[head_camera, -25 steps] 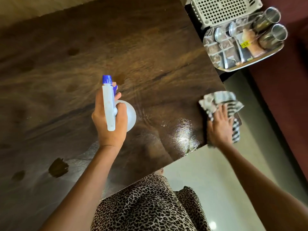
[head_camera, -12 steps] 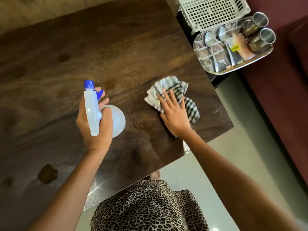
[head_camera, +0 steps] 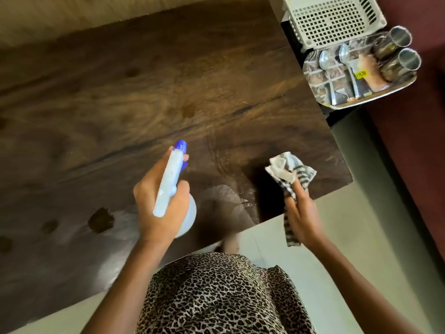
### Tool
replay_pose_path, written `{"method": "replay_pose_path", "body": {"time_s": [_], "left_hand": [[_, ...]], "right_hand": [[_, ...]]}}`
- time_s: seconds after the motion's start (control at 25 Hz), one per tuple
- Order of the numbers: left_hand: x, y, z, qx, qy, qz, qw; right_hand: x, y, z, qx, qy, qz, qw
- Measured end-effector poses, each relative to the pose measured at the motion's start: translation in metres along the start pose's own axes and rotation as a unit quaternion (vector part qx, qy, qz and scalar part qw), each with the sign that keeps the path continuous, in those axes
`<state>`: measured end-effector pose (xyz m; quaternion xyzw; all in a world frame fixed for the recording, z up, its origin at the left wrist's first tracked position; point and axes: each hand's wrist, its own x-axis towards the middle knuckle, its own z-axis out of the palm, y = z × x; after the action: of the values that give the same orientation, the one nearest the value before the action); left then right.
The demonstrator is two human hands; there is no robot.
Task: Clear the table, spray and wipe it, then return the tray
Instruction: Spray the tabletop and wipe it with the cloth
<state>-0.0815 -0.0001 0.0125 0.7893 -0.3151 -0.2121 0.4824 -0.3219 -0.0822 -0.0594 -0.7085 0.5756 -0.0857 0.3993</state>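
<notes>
Now the left hand (head_camera: 156, 206) grips the neck of the spray bottle (head_camera: 168, 182), its blue nozzle pointing out over the dark wooden table (head_camera: 168, 92) and its round body under the palm. Nearby, the right hand (head_camera: 302, 213) pinches the striped cloth (head_camera: 296, 172), whose bunched end lies beyond the fingertips over the table's near corner while a strip hangs past the palm. Well apart, the steel tray (head_camera: 373, 96) sits off the table beside a white basket (head_camera: 330, 18).
</notes>
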Motion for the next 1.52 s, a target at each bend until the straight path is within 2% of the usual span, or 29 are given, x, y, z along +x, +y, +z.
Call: {"method": "replay_pose_path", "body": {"time_s": [0.24,0.4,0.64,1.0,1.16,1.52], "left_hand": [[-0.039,-0.014,-0.035,0.079,-0.103,-0.026,0.991],[-0.067,-0.037,-0.05,0.14,-0.167,-0.035,0.975],[-0.101,-0.063,-0.071,0.154,-0.219,-0.086,0.96],[-0.105,-0.068,-0.099,0.168,-0.178,-0.106,0.964],[-0.098,-0.074,-0.117,0.159,-0.182,-0.14,0.96],[-0.114,-0.103,-0.154,0.167,-0.12,-0.234,0.95]], "right_hand": [[-0.02,-0.003,0.01,-0.042,0.052,0.007,0.998],[-0.052,-0.01,0.034,-0.025,0.065,0.018,0.997],[-0.083,-0.016,0.052,-0.015,0.091,0.017,0.996],[-0.089,-0.02,0.06,0.008,0.079,0.031,0.996],[-0.087,-0.036,0.066,-0.011,0.075,0.006,0.997],[-0.087,-0.049,0.08,-0.016,0.052,-0.026,0.998]]}}
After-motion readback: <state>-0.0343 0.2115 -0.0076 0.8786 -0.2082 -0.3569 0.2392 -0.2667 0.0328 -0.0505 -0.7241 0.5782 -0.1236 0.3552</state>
